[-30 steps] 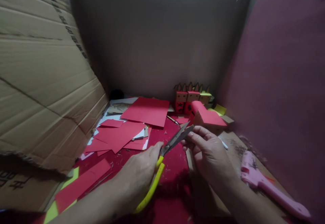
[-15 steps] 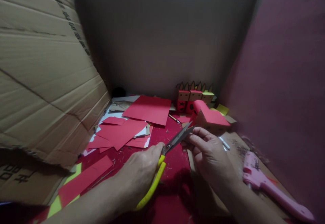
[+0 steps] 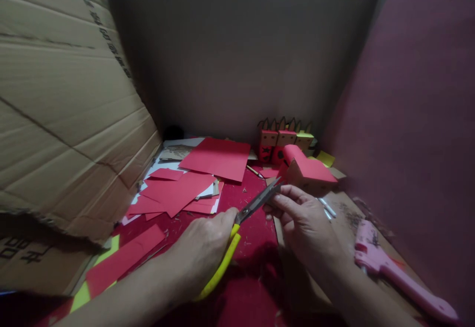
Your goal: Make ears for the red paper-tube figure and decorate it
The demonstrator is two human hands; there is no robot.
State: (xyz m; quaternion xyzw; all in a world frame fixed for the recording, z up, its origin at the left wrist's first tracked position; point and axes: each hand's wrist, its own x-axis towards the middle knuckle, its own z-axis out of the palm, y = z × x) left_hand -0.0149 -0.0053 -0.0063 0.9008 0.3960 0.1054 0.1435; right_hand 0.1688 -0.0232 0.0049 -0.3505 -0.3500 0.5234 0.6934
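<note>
We judge the step in hand to be a fine snip. The left hand [image 3: 208, 243] grasps the yellow-handled scissors [image 3: 254, 208] above the middle of the red surface [image 3: 254, 262], blades directed toward its far right corner and seemingly only slightly parted at the tips. The right hand [image 3: 306, 220] meets them there, thumb and fingers pinched together beside the blades; whether a small piece lies in that pinch, we cannot tell. In our judgement, the next move calls for a steady pinch, with the fingertips kept clear of the cutting edges. Red sheets [image 3: 218, 159] overlap toward the far left corner; a red-topped cardboard box [image 3: 315, 171] lies toward the far right corner, before the cardboard figures [image 3: 268, 139]. A pink glue gun [image 3: 404, 277] rests by the right edge. We note that the left fingers hide part of the handles, the near edge falls outside the view, and dimness obscures the blade tips.
</note>
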